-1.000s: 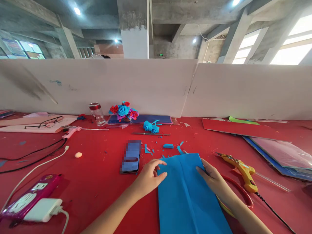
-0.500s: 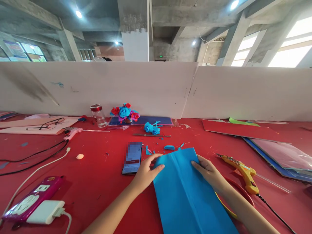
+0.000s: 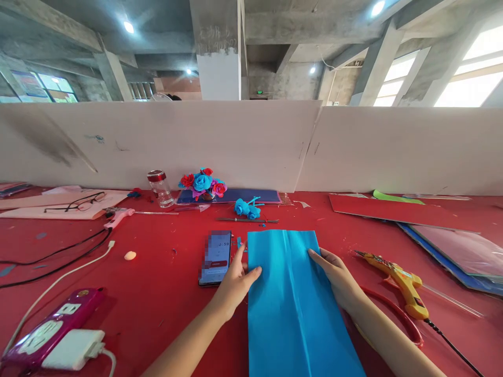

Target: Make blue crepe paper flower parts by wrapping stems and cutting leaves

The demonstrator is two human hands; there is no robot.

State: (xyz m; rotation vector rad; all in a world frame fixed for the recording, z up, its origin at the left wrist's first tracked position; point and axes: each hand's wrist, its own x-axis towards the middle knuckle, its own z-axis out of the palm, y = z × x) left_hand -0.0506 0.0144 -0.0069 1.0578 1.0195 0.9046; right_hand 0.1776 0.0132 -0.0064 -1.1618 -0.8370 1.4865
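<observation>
A long sheet of blue paper (image 3: 293, 303) with a crease down its middle is held up over the table. Its left edge is pinched by my left hand (image 3: 239, 275), thumb on the front and fingers behind. My right hand (image 3: 334, 269) grips the right edge the same way, near the top corner. Just left of the sheet lies a phone (image 3: 216, 256) with a lit screen. Behind the paper's top edge rest blue paper roses (image 3: 247, 208) and a thin dark rod (image 3: 247, 220).
A yellow glue gun (image 3: 396, 280) and red-handled tool (image 3: 404, 314) lie right. At left are a purple power strip (image 3: 55, 322), white charger (image 3: 74, 348) and pink glue gun (image 3: 120, 215). A glass jar (image 3: 161, 189) and paper flower bunch (image 3: 203, 183) stand behind.
The top edge of the blue paper has risen and straightened, and now covers most of the blue scraps behind it. Both hands keep their hold.
</observation>
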